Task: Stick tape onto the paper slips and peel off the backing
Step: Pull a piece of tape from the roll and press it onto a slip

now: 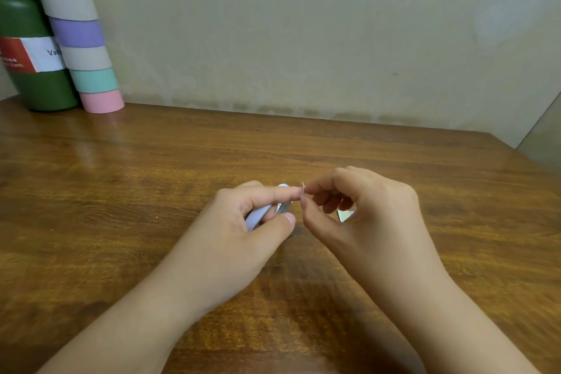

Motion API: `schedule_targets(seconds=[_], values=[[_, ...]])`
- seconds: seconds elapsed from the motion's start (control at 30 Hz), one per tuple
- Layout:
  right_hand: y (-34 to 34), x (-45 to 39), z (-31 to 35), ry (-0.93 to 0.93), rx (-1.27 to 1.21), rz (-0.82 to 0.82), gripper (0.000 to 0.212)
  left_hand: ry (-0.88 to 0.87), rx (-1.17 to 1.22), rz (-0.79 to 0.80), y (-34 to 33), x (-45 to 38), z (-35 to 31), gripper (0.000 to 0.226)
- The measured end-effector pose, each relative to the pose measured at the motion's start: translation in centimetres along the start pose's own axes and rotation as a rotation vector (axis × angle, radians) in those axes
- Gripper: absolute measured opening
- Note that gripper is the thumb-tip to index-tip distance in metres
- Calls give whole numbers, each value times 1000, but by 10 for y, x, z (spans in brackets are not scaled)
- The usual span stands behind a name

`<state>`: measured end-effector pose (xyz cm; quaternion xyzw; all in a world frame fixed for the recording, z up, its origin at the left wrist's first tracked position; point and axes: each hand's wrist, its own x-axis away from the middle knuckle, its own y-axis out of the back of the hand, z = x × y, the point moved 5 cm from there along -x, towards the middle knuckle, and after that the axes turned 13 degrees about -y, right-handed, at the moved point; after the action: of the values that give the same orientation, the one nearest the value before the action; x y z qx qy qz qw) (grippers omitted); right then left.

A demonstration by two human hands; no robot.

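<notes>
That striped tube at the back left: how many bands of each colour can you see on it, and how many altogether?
Striped tube, bands in view; its top runs out of frame:
Purple: 2
Teal: 2
Beige: 2
Pink: 1
Total: 7

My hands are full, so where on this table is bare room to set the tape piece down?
Bare wood lies left of the left hand, below the green bottle and striped tube, and across the table behind both hands. Between the hands is crowded.
</notes>
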<state>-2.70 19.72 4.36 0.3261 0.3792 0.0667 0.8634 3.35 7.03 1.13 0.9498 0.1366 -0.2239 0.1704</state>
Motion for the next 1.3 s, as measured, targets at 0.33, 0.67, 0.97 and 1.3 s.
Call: schedule_targets(seconds=[0.33,0.67,0.97,1.3], values=[[1,0,2,42,6,-8,5,-8,-24,10,0,0,1,28],[1,0,1,21,-7,19,8,-18,-37,12,1,-1,-1,32],[2,1,1,-68,-120,-19,4,-44,-43,6,0,-1,-4,35],[-2,1,-4,-330,-415,152,15,-23,7,10,-2,0,-6,37]])
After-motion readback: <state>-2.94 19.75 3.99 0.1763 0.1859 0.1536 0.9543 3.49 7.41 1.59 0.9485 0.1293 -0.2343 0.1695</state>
